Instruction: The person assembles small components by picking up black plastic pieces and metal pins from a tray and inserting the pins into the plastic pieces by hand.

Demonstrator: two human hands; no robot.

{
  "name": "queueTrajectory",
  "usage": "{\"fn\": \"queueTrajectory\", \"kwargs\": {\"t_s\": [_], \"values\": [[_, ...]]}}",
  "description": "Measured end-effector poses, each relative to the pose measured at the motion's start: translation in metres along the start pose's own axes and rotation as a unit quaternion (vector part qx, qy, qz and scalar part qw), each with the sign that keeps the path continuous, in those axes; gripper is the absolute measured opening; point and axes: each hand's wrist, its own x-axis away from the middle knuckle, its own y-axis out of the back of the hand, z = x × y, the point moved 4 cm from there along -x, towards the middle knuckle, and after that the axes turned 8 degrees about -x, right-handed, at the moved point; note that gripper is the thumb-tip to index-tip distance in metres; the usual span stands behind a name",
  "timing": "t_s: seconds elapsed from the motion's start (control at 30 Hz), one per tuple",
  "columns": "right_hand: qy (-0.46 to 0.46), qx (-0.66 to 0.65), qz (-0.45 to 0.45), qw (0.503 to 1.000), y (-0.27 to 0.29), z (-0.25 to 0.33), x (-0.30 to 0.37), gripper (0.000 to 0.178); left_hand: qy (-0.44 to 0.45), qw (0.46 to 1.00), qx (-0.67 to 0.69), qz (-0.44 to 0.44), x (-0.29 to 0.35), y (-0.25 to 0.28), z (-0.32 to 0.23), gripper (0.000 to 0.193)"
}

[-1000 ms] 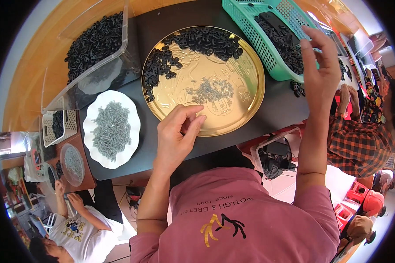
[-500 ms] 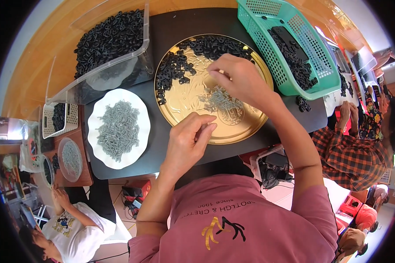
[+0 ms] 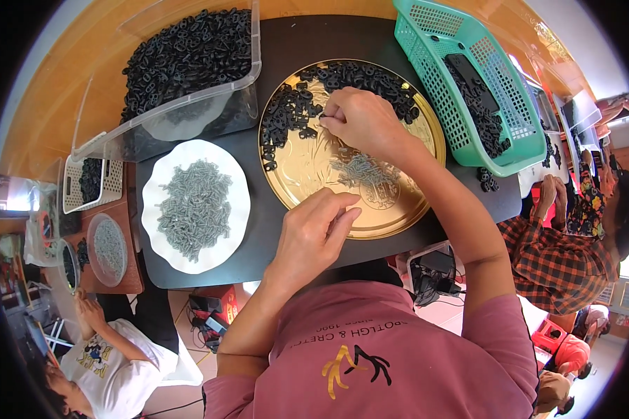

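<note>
A round gold tray (image 3: 286, 185) lies before me, with small black plastic pieces (image 3: 286, 112) heaped along its far and left rim. Nearer its middle is a loose pile of grey screws (image 3: 363, 170). My right hand (image 3: 367, 124) reaches over the tray, thumb and forefinger pinched on a small black piece at the edge of the black heap. Low over the tray's near edge is my left hand (image 3: 313, 230), fingers curled and thumb close to the forefinger. Whatever sits between those fingertips is too small to make out.
Left of the tray stands a white scalloped plate (image 3: 241, 202) of grey screws. Behind it a clear bin (image 3: 255, 70) holds many black pieces. A green basket (image 3: 514, 157) stands at the right. People sit at both sides, including one in a checked shirt (image 3: 569, 262).
My right hand has moved to the black pieces, and its fingertips have closed together there. My left hand keeps its curled pose near the tray's front. The view has shifted slightly.
</note>
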Motion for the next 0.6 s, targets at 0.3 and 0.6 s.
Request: {"fn": "queueTrajectory", "kwargs": {"t_s": [0.3, 0.6], "values": [[-0.026, -0.060, 0.022, 0.998, 0.0064, -0.0093, 0.0001, 0.017, -0.001, 1.000, -0.001, 0.003, -0.0003, -0.0009, 0.0016, 0.013], [0.012, 0.011, -0.011, 1.000, -0.0004, -0.0026, -0.0022, 0.019, 0.002, 1.000, -0.005, 0.003, 0.0001, -0.0022, 0.0009, 0.013]]}}
